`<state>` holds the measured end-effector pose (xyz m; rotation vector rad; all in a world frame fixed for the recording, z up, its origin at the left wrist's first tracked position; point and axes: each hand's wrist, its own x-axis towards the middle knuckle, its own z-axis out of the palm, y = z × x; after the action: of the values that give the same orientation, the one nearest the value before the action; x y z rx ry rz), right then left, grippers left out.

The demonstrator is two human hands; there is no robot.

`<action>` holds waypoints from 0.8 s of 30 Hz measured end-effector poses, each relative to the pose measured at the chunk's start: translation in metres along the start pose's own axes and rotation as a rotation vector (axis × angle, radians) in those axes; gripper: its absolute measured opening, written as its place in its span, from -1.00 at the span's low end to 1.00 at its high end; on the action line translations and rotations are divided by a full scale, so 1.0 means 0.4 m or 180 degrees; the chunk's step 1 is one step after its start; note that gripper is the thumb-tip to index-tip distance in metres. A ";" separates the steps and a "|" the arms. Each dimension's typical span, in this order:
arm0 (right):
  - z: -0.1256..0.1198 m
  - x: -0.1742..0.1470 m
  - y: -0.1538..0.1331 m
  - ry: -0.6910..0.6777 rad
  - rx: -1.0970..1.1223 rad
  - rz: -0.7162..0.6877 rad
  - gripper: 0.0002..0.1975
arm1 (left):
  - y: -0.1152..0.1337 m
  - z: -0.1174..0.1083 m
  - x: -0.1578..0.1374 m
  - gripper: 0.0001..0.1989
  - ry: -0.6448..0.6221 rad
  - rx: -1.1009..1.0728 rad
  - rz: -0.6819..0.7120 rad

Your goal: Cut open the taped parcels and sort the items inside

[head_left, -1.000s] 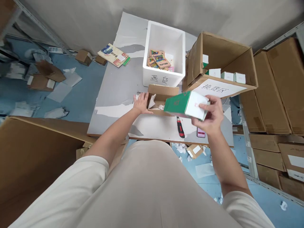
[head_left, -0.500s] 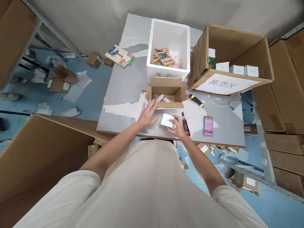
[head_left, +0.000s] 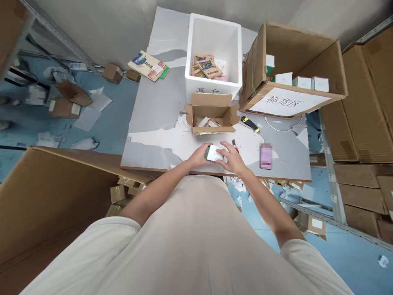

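Observation:
A small white and green box (head_left: 215,153) with writing on its white face is between my hands near the table's front edge. My left hand (head_left: 199,156) grips its left side. On the other side, my right hand (head_left: 231,157) has its thumb and fingers on the box's right edge. Behind my right fingers lies a red and black box cutter (head_left: 235,145), mostly hidden. Beyond the hands stands an opened small cardboard box (head_left: 213,130) with paper scraps inside. To its right rests a yellow and black box cutter (head_left: 250,124).
A white foam box (head_left: 214,88) holding colourful packs stands at the back. Right of it, a large labelled carton (head_left: 256,69) holds several white and green boxes. A phone (head_left: 265,156) lies at right, booklets (head_left: 147,65) at left. A big carton (head_left: 70,159) is beside the table.
My left hand has come down from beside the cardboard box and taken hold of the small box. My right hand stays on it and now partly covers the red cutter. The view has shifted slightly.

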<state>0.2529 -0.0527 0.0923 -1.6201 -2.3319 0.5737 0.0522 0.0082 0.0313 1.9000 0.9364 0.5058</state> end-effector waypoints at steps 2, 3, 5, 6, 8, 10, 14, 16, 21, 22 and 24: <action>-0.030 0.014 -0.024 -0.0341 -0.0447 -0.0042 -0.57 | -0.008 0.004 0.001 -0.03 0.0007 -0.0032 0.0041; -0.043 0.021 -0.038 -0.0506 -0.0653 -0.0042 -0.56 | -0.011 0.006 0.001 -0.02 0.0014 -0.0048 0.0048; -0.062 0.032 -0.066 -0.0755 -0.1045 -0.0014 -0.52 | -0.015 0.011 0.004 0.00 0.0021 -0.0059 0.0068; -0.068 0.037 -0.078 -0.0845 -0.1221 -0.0018 -0.47 | -0.017 0.012 0.006 0.00 0.0024 -0.0054 0.0084; -0.078 0.045 -0.092 -0.0978 -0.1451 -0.0089 -0.40 | -0.021 0.016 0.009 -0.01 0.0035 -0.0040 0.0118; -0.085 0.051 -0.088 -0.1075 -0.1418 -0.0206 -0.40 | -0.025 0.017 0.012 -0.02 0.0046 -0.0039 0.0130; -0.076 0.070 -0.033 -0.0637 -0.0539 0.0286 -0.54 | -0.033 0.016 0.014 0.00 0.0041 -0.0067 0.0091; -0.050 0.084 0.000 0.0018 0.0025 0.0786 -0.55 | -0.034 0.014 0.013 0.04 0.0058 -0.0111 0.0074; 0.031 0.088 0.037 0.1349 0.0468 0.1046 -0.55 | -0.015 0.001 -0.003 0.13 0.0045 -0.0191 0.0077; 0.038 0.077 0.036 0.1467 0.0374 0.0947 -0.59 | -0.007 -0.004 -0.008 0.13 0.0018 -0.0197 0.0059; 0.042 0.046 0.032 0.1423 0.0166 0.0642 -0.68 | 0.016 -0.014 -0.019 0.11 0.0002 -0.0194 -0.0026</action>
<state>0.2502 -0.0346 0.0713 -1.7567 -1.8336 0.2684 0.0463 0.0037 0.0400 1.8408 0.9189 0.5242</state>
